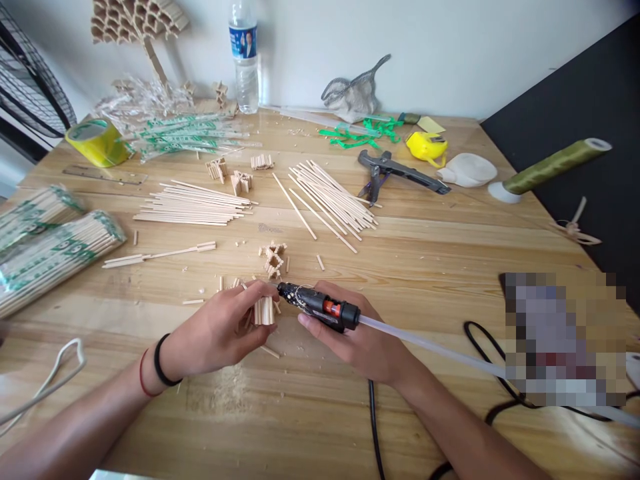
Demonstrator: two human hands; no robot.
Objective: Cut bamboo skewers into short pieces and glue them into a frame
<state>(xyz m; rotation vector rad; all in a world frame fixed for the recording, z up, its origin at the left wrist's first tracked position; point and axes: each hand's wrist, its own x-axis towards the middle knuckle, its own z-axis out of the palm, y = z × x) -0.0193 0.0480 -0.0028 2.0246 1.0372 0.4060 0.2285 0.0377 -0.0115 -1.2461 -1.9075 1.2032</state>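
Near the middle of the table, my left hand [223, 327] is closed around a small block of short wooden sticks [264, 311], gripped between thumb and fingers. My right hand [363, 333] is wrapped around a black glue gun [315, 303] whose nozzle points left, at the top of the block; whether it touches cannot be made out. A long translucent glue stick [425, 340] runs out of the gun's back over my right forearm. Just beyond the hands stands a cluster of glued short sticks [273, 259], with loose stick pieces [321, 263] around it.
Long wooden sticks [330, 200] lie in two piles, and wrapped bundles [65, 253] sit at left. Farther back are a hand saw-like black tool [400, 173], yellow tape [100, 142], a water bottle [245, 63] and a stick tree model [145, 40]. A black cord [374, 427] trails at front right.
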